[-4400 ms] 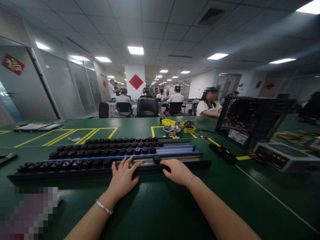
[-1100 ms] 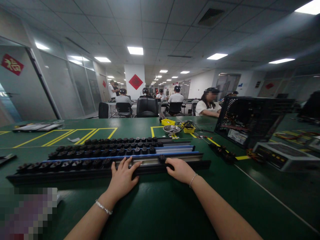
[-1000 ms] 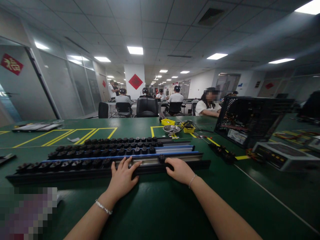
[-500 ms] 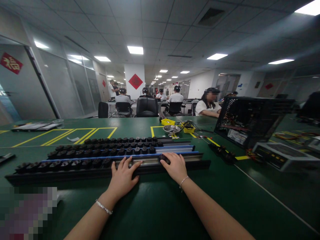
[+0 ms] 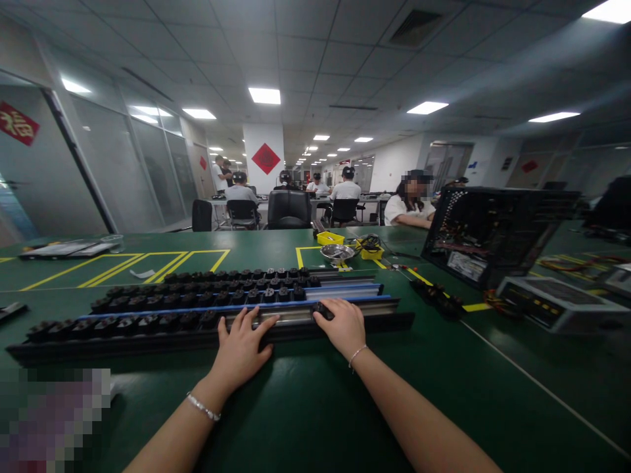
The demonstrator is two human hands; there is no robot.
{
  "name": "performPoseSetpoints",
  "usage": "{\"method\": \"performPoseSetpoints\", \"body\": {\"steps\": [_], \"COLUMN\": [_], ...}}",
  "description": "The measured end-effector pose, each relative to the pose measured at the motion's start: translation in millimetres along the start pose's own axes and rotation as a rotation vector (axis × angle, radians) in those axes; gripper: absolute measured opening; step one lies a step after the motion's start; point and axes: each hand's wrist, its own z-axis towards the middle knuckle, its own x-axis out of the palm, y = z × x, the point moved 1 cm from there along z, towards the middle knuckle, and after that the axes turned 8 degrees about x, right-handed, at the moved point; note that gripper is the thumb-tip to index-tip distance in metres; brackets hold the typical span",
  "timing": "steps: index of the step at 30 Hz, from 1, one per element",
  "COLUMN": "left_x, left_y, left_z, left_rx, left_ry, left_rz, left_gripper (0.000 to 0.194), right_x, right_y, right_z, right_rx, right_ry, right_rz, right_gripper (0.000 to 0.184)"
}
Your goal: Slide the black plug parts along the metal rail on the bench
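Observation:
My left hand [image 5: 241,355] lies with fingers spread over the nearest long black rail [image 5: 340,326], its fingertips on the track beside the end of a row of black socket modules [image 5: 148,324]. Farther right along the same rail, my right hand [image 5: 346,328] is closed round a small black socket module [image 5: 320,313], held at the track; its lower side is hidden. Behind lie more rails parallel to this one, two with blue strips [image 5: 345,301], also carrying rows of black modules [image 5: 236,299] on their left and middle lengths.
A metal bowl [image 5: 337,253] and yellow trays [image 5: 330,238] stand beyond the rails. At right are an open computer case [image 5: 497,230], a power supply unit [image 5: 562,303] and loose black parts [image 5: 438,297]. A person [image 5: 409,207] sits across the green table [image 5: 315,407].
The view has shifted very slightly. Both hands keep nearly the same places on the rail, and the right hand still grips the module.

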Motion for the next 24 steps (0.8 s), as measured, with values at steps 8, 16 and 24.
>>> {"method": "performPoseSetpoints", "body": {"steps": [8,16,24], "left_x": [-0.2,2.7,5.7], "left_y": [0.1,2.0,4.1], "left_z": [-0.3,-0.6,-0.9], "left_rx": [-0.002,0.007,0.023], "left_ry": [0.008,-0.011,-0.031], "left_rz": [-0.014,0.006,0.010], "left_gripper": [0.056,0.056,0.057], "right_x": [1.6,3.6,4.3], "right_y": [-0.8,-2.3,-4.2], "right_z": [0.0,-0.5,0.7], "right_rx": [-0.001,0.002,0.034], "right_ry": [-0.028,-0.071,-0.074], "right_rz": [-0.007,0.012,0.011], "right_gripper": [0.032,0.030,0.032]}}
